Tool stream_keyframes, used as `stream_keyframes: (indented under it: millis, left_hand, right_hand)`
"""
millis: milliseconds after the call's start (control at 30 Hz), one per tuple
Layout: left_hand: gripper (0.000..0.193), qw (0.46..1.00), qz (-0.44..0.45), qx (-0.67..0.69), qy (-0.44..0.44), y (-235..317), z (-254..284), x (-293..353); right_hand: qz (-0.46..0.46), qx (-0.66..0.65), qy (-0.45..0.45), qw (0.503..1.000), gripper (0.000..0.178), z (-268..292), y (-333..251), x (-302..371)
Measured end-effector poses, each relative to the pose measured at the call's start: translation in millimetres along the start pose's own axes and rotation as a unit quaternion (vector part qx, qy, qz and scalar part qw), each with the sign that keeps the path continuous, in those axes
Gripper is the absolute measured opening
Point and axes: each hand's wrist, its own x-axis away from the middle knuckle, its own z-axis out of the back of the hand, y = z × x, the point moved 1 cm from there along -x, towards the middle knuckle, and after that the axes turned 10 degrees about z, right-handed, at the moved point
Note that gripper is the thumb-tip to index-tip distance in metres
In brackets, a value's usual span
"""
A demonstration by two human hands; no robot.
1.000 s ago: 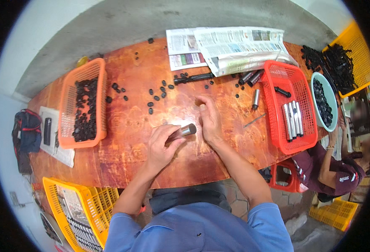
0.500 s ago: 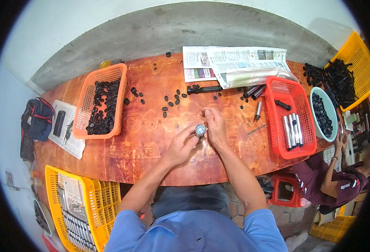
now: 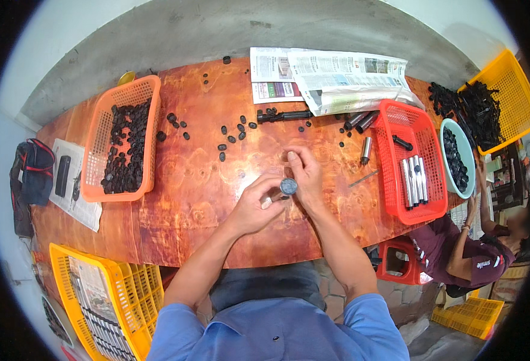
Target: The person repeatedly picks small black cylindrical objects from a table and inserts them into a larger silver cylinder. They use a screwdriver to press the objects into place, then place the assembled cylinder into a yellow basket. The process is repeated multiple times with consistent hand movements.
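Observation:
My left hand (image 3: 256, 203) is closed round a small flashlight (image 3: 288, 186) held upright above the table, its round lens end facing up. The fingers hide most of its body. Close on the other side, my right hand (image 3: 306, 175) has its fingers curled, and its palm side rests against or very near the flashlight's head; whether anything is in those fingers is hidden. Beyond my hands, several small black oval caps (image 3: 232, 139) lie scattered on the wooden table (image 3: 198, 210). A long black flashlight tube (image 3: 286, 116) lies behind them.
At left stands an orange basket (image 3: 155, 129) of black caps. A red basket (image 3: 378, 150) with silver tubes is at right, beside a pale bowl (image 3: 473, 174) of black parts and a tilted yellow basket (image 3: 508, 78). Newspapers (image 3: 349, 72) lie behind. A co-worker (image 3: 457, 256) sits at right.
My view has shifted slightly, so the table items sit further left and higher. The flashlight's lens face, earlier showing bright round spots, now looks flat grey-blue. Both hands stay around it.

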Motion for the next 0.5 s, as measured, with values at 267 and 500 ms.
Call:
stream_keyframes:
  millis: [267, 500]
  left_hand:
    - [0.027, 0.999, 0.015, 0.009, -0.027, -8.5, 1.0, -4.3]
    - [0.025, 1.0, 0.023, -0.01, 0.018, -14.6, 2.0, 0.2]
  right_hand:
    - [0.371, 0.177, 0.024, 0.911, 0.033, 35.1, -141.0, 32.0]
    - [0.457, 0.152, -0.199, 0.853, 0.011, 37.2, -276.2, 86.8]
